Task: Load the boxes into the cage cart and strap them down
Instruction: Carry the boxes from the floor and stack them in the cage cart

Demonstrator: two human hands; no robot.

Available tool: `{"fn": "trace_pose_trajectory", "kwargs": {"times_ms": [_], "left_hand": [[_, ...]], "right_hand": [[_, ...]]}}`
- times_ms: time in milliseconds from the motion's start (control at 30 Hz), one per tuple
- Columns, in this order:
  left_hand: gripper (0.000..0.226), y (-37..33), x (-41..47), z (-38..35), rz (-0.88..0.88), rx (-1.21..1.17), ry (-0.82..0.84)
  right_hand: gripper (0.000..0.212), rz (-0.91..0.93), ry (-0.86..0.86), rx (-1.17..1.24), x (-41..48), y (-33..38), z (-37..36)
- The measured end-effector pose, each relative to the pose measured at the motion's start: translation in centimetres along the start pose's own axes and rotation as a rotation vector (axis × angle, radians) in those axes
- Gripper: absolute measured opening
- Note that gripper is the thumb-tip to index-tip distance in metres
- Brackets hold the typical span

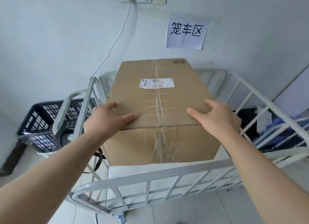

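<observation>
A large brown cardboard box (158, 96), taped along its middle and bearing a white shipping label, sits inside the white metal cage cart (150, 178), toward its far side. My left hand (107, 118) lies flat on the box top at its near left corner, fingers straight. My right hand (215, 118) rests on the near right corner of the top, fingers spread over the right edge. A black strap (98, 158) hangs at the cart's left side, partly hidden behind the box and bars.
A black plastic crate (38, 121) stands on the floor left of the cart. Dark and blue items (275, 126) lie beyond the cart's right rail. A paper sign (186, 32) and a white cable (117, 36) are on the wall behind.
</observation>
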State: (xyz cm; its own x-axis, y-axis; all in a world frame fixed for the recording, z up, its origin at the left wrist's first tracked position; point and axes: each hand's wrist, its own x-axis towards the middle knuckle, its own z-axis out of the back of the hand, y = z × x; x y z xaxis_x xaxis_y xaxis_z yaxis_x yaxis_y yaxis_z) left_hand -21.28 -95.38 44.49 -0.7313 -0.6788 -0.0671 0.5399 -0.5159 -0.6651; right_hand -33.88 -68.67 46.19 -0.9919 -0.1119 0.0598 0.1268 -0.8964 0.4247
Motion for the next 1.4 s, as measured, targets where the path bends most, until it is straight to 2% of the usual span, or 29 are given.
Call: {"fn": "trace_pose_trajectory", "kwargs": {"times_ms": [133, 333, 633, 933, 1133, 1267, 1400], "left_hand": [[0.106, 2.5, 5.2, -1.9, 0.12, -0.02, 0.027], [0.094, 6.6, 12.4, -6.9, 0.314, 0.092, 0.007], [0.097, 17.1, 19.4, -16.5, 0.527, 0.167, 0.087], [0.101, 29.3, 22.5, -25.6, 0.577, 0.216, 0.165], [0.1, 36.2, 22.8, -30.9, 0.573, 0.281, 0.221], [0.099, 41.4, 22.0, -34.8, 0.565, 0.253, 0.263], [0.105, 44.7, 22.0, -37.6, 0.566, 0.258, 0.314]], "right_hand": [[0.083, 0.043, 0.117, 0.011, 5.8, 2.2, -5.3], [0.083, 0.068, 0.295, 0.01, 13.6, 3.6, -15.4], [0.086, 0.041, 0.52, -0.078, 19.3, 3.1, -31.8], [0.09, -0.007, 0.579, -0.129, 18.3, -0.3, -47.3], [0.086, -0.04, 0.587, -0.116, 15.9, -3.1, -55.1], [0.082, -0.088, 0.65, -0.068, 13.4, -5.8, -60.8], [0.094, -0.103, 0.713, -0.053, 12.2, -7.5, -64.8]]}}
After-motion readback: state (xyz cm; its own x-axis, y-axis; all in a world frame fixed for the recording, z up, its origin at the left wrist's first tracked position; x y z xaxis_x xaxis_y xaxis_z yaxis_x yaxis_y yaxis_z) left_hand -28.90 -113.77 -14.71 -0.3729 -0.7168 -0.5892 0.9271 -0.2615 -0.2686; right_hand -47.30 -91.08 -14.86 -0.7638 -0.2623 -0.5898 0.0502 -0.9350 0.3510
